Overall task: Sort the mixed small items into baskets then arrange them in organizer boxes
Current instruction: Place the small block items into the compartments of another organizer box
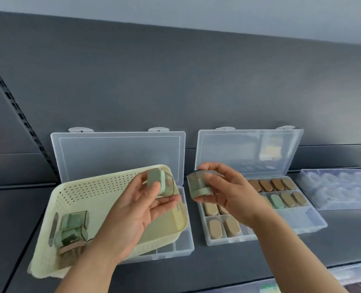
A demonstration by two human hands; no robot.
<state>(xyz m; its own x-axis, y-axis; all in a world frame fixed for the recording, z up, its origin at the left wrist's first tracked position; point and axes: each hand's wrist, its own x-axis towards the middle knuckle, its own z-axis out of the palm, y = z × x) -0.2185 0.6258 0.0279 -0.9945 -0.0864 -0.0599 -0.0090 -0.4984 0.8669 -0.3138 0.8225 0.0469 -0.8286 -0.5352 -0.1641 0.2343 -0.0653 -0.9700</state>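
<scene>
Both hands are occupied in front of the two open boxes. The left hand (141,208) holds a green case (158,183) with thumb and fingers curled round it, above the far right corner of the basket (80,191). The right hand (224,193) pinches a second case (197,186) between thumb and fingertips, above the gap between the boxes and close to the first case but apart from it. Each case appears to be a small opaque green base with a smoky see-through cover. Judged from this build, the cases are light, stiff and smooth-skinned, so they are likely to slide under a loose grip, and the cover may be the weaker part. Take hold across the two narrow sides of the green base, not on the cover, and use moderate pressure only. The cream perforated basket rests tilted on the left box (183,246), hiding most of its compartments; further cases (73,227) lie in its near left corner. Lift the basket by its rim, since its weight sits at one end and it may tip. The right box (310,227) carries brown oval pieces (214,229) on end in its compartments, with one green oval piece (277,201) among them in the middle row. The compartments are narrow, so lower each item straight down. A clear container (340,187) stands at the far right on the dark shelf (238,263); its contents are too blurred to identify.
</scene>
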